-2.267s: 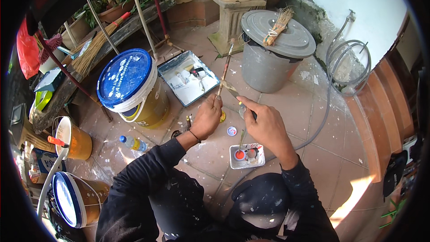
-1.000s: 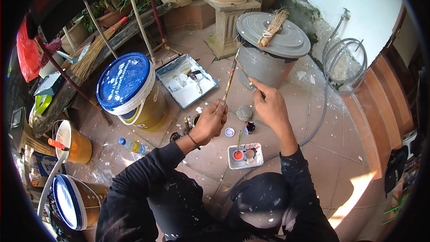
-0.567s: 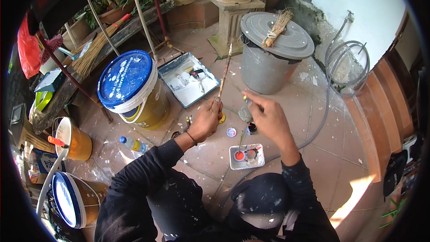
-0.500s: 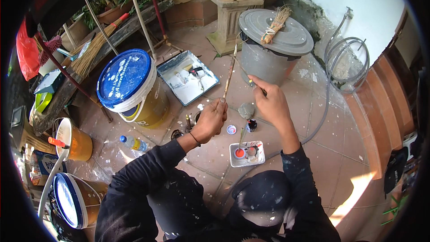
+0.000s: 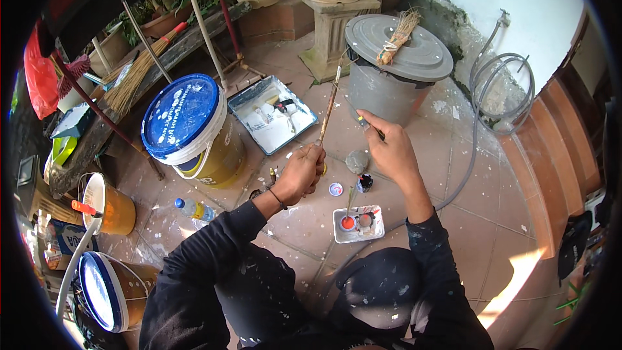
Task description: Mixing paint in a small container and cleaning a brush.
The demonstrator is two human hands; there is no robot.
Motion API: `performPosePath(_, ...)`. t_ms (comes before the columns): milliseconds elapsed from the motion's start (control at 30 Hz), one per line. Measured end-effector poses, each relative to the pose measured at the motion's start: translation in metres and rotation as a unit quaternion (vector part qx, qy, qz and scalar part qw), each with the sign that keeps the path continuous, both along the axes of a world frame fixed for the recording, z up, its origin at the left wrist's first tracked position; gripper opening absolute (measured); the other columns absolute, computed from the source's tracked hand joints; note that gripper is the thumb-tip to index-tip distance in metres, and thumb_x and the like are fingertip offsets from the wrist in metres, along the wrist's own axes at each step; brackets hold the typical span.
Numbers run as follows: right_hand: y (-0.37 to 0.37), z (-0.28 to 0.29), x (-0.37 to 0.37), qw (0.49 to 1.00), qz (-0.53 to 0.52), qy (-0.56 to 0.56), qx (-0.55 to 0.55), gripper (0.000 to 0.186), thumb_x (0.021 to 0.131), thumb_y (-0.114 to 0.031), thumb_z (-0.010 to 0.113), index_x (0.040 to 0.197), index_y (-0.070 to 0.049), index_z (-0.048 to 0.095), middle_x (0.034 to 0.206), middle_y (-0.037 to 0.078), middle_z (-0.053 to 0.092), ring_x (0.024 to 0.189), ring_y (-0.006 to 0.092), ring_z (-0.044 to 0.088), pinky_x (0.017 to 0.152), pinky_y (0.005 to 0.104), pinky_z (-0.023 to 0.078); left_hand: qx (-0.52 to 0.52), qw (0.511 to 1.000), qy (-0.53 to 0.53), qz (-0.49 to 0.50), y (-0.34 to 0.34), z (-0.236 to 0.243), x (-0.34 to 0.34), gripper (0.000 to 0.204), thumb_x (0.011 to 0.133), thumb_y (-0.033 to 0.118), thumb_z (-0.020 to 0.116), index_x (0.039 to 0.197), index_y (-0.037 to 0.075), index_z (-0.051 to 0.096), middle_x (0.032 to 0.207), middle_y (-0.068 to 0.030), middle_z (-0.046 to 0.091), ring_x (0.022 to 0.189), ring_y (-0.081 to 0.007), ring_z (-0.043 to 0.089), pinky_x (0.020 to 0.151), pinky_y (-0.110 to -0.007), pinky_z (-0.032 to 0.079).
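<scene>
My left hand (image 5: 302,172) is closed around the lower part of a paint-stained stick (image 5: 330,107), which points up with a pale, narrow tip. To its right, my right hand (image 5: 391,149) grips what looks like a small knife (image 5: 360,120) with a thin blade and a yellow spot; most of the handle is hidden in my fingers. The blade's end is close to the stick, apparently not touching it. Below the hands is a small white tray (image 5: 357,234) with orange-red paint and a thin stick in it. A dark paint pot (image 5: 365,183) and its round lid (image 5: 335,189) are behind the tray.
A blue-lidded bucket (image 5: 184,116) and a paint tray (image 5: 280,131) stand ahead on the left. A grey stone (image 5: 356,161) lies under my hands. Beyond is a grey lidded bin (image 5: 396,52). A hose (image 5: 463,181) curves across the tiles; a water bottle (image 5: 193,209) is at left.
My left hand and the stick have shifted slightly down and left. The knife in my right hand has dropped a little, with its blade now lower beside the stick.
</scene>
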State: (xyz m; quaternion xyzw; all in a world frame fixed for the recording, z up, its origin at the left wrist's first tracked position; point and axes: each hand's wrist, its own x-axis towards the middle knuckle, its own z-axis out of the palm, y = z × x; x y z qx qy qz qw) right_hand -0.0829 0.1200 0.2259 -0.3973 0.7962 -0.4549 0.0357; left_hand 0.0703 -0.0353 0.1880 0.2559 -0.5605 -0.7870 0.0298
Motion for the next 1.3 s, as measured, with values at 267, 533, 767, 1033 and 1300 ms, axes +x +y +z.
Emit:
performPosePath(267,0.007,0.030,0.032,0.997,0.004,0.027,0.077,0.036,0.094,-0.020,0.057,0.127,-0.015,0.070,0.080,0.026,0.067,0.075,0.0401,0.069,0.070,0.0455,0.054,-0.192,0.981,-0.016,0.038,-0.008,-0.015,-0.005,0.047,0.108,0.045,0.039,0.081,0.007,0.048,0.064,-0.0043,0.048,0.049,-0.0136,0.042,0.046,-0.035,0.035)
performPosePath(533,0.006,0.020,0.031,0.995,0.001,0.076,0.068,0.037,0.093,-0.020,0.056,0.126,-0.014,0.071,0.076,0.026,0.066,0.075,0.0431,0.067,0.072,0.0480,0.053,-0.448,0.892,-0.033,0.052,0.002,-0.016,-0.003,0.049,0.109,0.038,0.037,0.089,-0.002,0.057,0.078,-0.0297,0.062,0.075,-0.0500,0.059,0.071,-0.055,0.044)
performPosePath(767,0.003,0.022,0.022,0.994,-0.050,0.076,0.053,0.036,0.093,-0.018,0.055,0.125,-0.014,0.071,0.080,0.025,0.068,0.078,0.0428,0.068,0.074,0.0495,0.054,-0.479,0.876,-0.050,0.034,0.003,-0.013,-0.001,0.048,0.108,0.036,0.038,0.088,-0.002,0.060,0.084,-0.0315,0.062,0.084,-0.0513,0.061,0.074,-0.056,0.046)
performPosePath(1033,0.005,0.026,0.023,0.992,-0.056,0.080,0.085,0.035,0.093,-0.019,0.055,0.124,-0.014,0.071,0.081,0.025,0.068,0.079,0.0428,0.068,0.074,0.0500,0.054,-0.458,0.887,-0.033,0.046,0.004,-0.016,-0.006,0.048,0.109,0.036,0.039,0.088,-0.002,0.058,0.076,-0.0259,0.062,0.072,-0.0444,0.060,0.070,-0.050,0.047)
performPosePath(1300,0.021,0.007,0.028,0.994,0.037,0.099,-0.021,0.034,0.095,-0.017,0.061,0.128,-0.015,0.068,0.094,0.021,0.072,0.082,0.0394,0.070,0.072,0.0427,0.055,-0.025,1.000,-0.006,0.018,-0.016,-0.003,0.003,0.038,0.111,0.039,0.037,0.085,0.013,0.049,0.063,0.0086,0.032,0.047,-0.0035,0.022,0.041,-0.023,0.017)
